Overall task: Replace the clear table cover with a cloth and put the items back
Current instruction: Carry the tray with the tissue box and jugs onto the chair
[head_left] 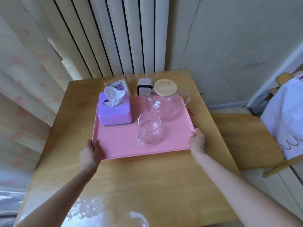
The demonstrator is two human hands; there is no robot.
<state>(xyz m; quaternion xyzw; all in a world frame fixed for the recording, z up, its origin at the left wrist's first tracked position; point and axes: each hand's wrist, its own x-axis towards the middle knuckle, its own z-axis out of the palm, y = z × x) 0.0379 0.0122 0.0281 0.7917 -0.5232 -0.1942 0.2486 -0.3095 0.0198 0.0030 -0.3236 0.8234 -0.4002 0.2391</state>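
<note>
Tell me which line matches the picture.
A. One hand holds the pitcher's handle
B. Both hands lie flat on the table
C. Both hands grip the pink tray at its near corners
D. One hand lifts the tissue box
C: the left hand and the right hand each hold a near corner of the pink tray, one on either side.

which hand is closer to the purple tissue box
Left. The left hand grips the left edge of the pink tray, just in front of the purple tissue box; the right hand grips the right edge, on the far side of the glass jug.
</note>
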